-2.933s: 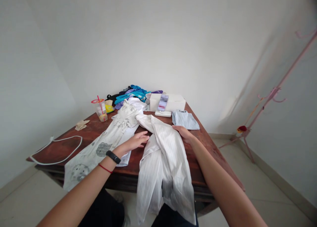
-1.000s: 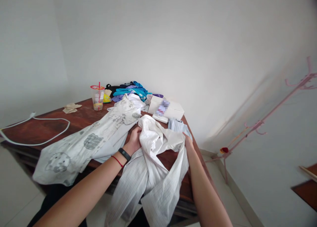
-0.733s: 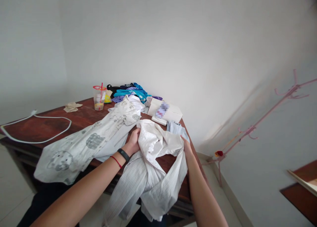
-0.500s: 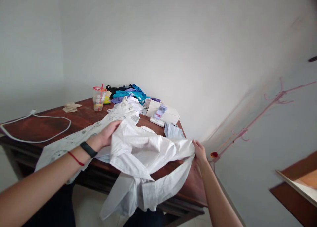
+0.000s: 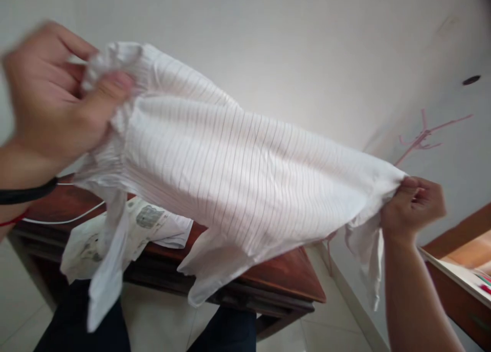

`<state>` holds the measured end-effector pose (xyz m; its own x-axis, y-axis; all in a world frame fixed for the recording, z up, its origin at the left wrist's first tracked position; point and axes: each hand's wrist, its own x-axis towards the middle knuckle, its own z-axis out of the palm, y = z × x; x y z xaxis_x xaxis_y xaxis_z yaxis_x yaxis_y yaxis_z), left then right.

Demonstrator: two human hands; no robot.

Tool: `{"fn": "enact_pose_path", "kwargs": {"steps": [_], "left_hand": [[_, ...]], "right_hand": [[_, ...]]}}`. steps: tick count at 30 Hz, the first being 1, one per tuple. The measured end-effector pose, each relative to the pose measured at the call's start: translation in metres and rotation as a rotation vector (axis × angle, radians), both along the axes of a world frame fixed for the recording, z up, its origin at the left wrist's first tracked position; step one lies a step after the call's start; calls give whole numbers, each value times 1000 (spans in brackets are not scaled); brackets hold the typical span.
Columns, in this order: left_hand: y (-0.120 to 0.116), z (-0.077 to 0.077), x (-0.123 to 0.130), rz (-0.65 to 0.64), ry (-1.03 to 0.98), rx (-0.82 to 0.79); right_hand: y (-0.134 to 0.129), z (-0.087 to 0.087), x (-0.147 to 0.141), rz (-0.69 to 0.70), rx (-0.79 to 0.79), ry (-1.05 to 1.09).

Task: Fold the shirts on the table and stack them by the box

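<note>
A white shirt with thin dark stripes (image 5: 245,168) is stretched in the air between my two hands, above the table. My left hand (image 5: 57,93), raised high on the left, pinches one bunched end of it between thumb and fingers. At the right, my right hand (image 5: 414,206) is closed around the opposite end. Loose parts of the shirt hang below both hands and under the middle. The cloth is somewhat blurred and hides much of the tabletop behind it.
Below is a dark reddish wooden table (image 5: 291,275). A pale printed cloth (image 5: 99,239) hangs over its front edge, near a white wire hanger (image 5: 72,219). A pink coat stand (image 5: 424,134) stands by the right wall, with a wooden piece of furniture (image 5: 460,290) at the lower right.
Both hands have lifted the shirt from the table and spread it wider. My left hand rose and went left; my right hand moved right and slightly up.
</note>
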<state>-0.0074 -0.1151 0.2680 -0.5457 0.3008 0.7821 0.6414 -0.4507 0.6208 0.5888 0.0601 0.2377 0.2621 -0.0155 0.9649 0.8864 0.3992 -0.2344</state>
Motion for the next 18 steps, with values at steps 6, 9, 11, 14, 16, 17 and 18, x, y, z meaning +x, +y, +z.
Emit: {"fn": "enact_pose_path", "kwargs": {"steps": [6,9,11,14,16,17,18], "left_hand": [[107,-115,-7,-9,735,-848],[142,-178,-21,-57,817,-1094],[151,-200,-27,-64,826,-1130],[157,-203,-31,-104,823,-1141],[159,-195,-34,-147,807,-1135],[160,-191,-36,-168,787,-1127],[161,-186,-39,-182,766,-1118]], "right_hand": [[54,-117,-7,83,-929,-371],[65,-178,-15,50,-1259,-545],[65,-205,-17,40,-1361,-594],[65,-220,-11,44,-1406,-591],[66,-217,-4,44,-1418,-581],[67,-214,-1,44,-1421,-576],[68,-210,1,46,-1422,-571]]}}
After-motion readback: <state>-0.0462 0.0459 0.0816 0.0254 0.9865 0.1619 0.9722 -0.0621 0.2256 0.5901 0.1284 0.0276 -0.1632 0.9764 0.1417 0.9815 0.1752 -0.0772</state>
